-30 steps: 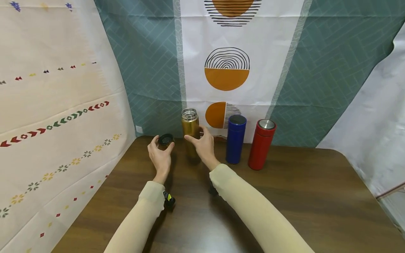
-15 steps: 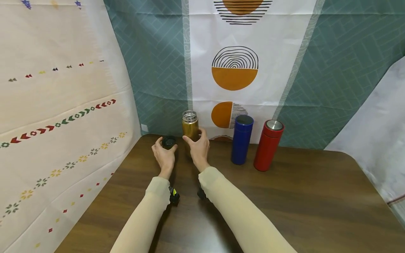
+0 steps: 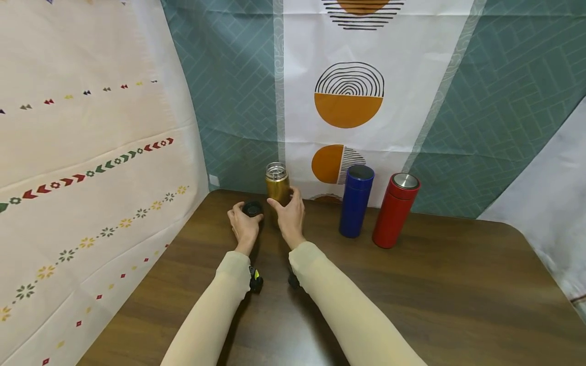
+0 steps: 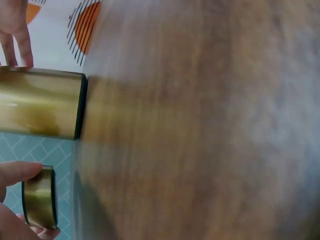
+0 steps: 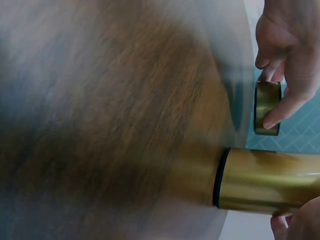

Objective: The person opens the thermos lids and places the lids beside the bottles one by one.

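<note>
My left hand [image 3: 245,224] pinches a gold flask lid [image 4: 39,197] with black edges between thumb and fingers. From the head view the lid's round black face [image 3: 253,208] shows. Beside it on the right, my right hand [image 3: 290,216] grips an upright gold flask [image 3: 277,189] around its body, thumb toward the lid. The flask has no lid on, and its steel neck [image 3: 276,172] is bare. Lid and flask are apart. In the right wrist view the flask's black-ringed base [image 5: 220,177] is at the table surface, but contact cannot be told for certain.
A blue flask [image 3: 356,203] and a red flask [image 3: 396,211] with a steel top stand lidded to the right on the brown wooden table [image 3: 439,284]. A patterned cloth [image 3: 238,127] hangs behind the table's back edge. Another cloth [image 3: 114,203] hangs along the left.
The gold flask has shifted left, away from the blue flask, and slightly nearer, narrowing its gap to the lid. The left hand has lowered the lid slightly. The head view has turned left.
</note>
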`<state>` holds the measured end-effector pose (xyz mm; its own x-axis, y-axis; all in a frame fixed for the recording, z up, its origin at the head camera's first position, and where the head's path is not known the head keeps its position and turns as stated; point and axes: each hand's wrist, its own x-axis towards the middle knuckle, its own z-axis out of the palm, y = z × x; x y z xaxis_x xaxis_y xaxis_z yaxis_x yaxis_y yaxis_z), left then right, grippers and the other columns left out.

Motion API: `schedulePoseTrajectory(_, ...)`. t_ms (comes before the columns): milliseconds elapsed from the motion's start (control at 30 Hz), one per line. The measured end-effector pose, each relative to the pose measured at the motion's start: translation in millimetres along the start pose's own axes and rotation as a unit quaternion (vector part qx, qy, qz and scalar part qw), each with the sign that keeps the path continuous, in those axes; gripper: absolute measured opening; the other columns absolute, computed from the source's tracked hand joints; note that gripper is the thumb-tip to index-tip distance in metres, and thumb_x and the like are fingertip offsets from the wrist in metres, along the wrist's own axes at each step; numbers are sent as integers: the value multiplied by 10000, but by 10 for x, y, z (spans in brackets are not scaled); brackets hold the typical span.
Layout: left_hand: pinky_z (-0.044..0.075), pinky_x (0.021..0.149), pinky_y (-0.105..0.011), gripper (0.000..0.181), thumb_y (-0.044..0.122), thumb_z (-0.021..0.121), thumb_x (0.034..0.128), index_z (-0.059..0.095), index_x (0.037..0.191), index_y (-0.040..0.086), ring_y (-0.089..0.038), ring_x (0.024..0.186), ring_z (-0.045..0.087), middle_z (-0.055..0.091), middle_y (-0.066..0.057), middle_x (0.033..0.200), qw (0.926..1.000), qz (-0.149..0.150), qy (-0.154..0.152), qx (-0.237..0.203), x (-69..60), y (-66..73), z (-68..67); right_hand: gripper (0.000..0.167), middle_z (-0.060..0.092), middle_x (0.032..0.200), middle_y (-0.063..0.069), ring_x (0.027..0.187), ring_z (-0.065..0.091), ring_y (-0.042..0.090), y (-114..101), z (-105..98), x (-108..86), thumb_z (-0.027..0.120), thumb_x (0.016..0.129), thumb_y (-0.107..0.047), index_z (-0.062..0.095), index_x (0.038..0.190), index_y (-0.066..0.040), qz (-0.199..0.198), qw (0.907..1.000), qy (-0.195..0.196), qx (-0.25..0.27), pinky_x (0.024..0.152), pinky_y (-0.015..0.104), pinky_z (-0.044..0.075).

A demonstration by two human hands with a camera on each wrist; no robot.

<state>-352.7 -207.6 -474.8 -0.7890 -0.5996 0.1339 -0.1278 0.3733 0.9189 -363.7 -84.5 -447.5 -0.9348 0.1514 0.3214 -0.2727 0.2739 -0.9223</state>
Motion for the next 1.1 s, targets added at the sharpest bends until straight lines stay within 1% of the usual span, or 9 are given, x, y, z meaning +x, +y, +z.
schedulePoseTrajectory(167, 395, 1105, -591, 708, 25, 865, 833, 496, 1437, 22, -508, 1264, 495, 427, -241, 1407, 9997, -23, -134, 224, -25, -2, 22, 711, 586, 1388, 162, 1242, 594, 345, 14, -32, -8, 836, 903, -290, 472, 1468, -59, -149, 9996, -192, -132, 1060, 489, 492)
schedulePoseTrajectory(267, 401, 1094, -600, 697, 15, 856, 838, 494, 1433, 14, -517, 1233, 500, 421, -249, 1408, 9990, -55, -239, 370, -46, 0, 31, 698, 567, 1416, 163, 1260, 589, 342, 22, -54, -18, 804, 902, -214, 454, 1485, -55, -198, 9992, -277, -209, 1070, 486, 490)
schedulePoseTrajectory(333, 406, 1088, -602, 690, 10, 853, 841, 493, 1429, 14, -523, 1220, 504, 417, -250, 1408, 9985, -84, -307, 447, -57, 1, 37, 697, 565, 1419, 160, 1267, 586, 337, 27, -68, -23, 807, 901, -203, 454, 1484, -56, -207, 9990, -310, -246, 1076, 478, 486)
schedulePoseTrajectory(500, 426, 1081, -599, 700, 8, 848, 849, 475, 1441, 23, -534, 1219, 514, 394, -250, 1421, 9973, -123, -452, 559, -73, -7, 52, 705, 565, 1421, 155, 1282, 578, 334, 43, -103, -21, 835, 900, -208, 457, 1477, -64, -212, 9988, -379, -246, 1086, 475, 478)
schedulePoseTrajectory(633, 428, 1089, -586, 753, 34, 846, 860, 439, 1493, 22, -513, 1265, 489, 328, -260, 1475, 9972, -42, -535, 527, -82, -21, 60, 807, 490, 1505, 147, 1364, 515, 326, 59, -162, -16, 835, 906, -298, 390, 1536, -65, -160, 9977, -570, -331, 1134, 474, 435)
schedulePoseTrajectory(733, 409, 1102, -569, 780, 37, 812, 880, 395, 1540, 26, -479, 1322, 425, 270, -266, 1515, 9980, 112, -570, 240, -91, -1, 34, 885, 420, 1563, 164, 1424, 450, 350, 44, -257, -9, 818, 915, -376, 329, 1581, -60, -202, 9972, -660, -303, 1166, 497, 396)
schedulePoseTrajectory(833, 401, 1090, -550, 750, 16, 739, 908, 364, 1557, 26, -459, 1365, 382, 253, -253, 1530, 9975, 330, -502, -380, -100, 61, -22, 876, 399, 1570, 193, 1433, 429, 377, -3, -399, 0, 785, 939, -407, 317, 1590, -54, -377, 9968, -669, -224, 1167, 524, 386)
schedulePoseTrajectory(967, 399, 1079, -520, 635, 16, 656, 950, 397, 1529, 34, -403, 1383, 395, 314, -217, 1504, 9908, 710, -307, -1113, -141, 213, -121, 803, 416, 1550, 181, 1434, 426, 370, -90, -629, -3, 748, 972, -399, 347, 1576, -53, -630, 9941, -842, -245, 1176, 522, 374)
schedulePoseTrajectory(1100, 387, 1066, -488, 505, 43, 630, 979, 484, 1462, 49, -330, 1323, 423, 412, -182, 1424, 9833, 1156, -76, -1403, -252, 384, -201, 749, 432, 1549, 150, 1443, 415, 353, -182, -888, -21, 732, 987, -384, 378, 1567, -70, -884, 9876, -1274, -261, 1191, 525, 352)
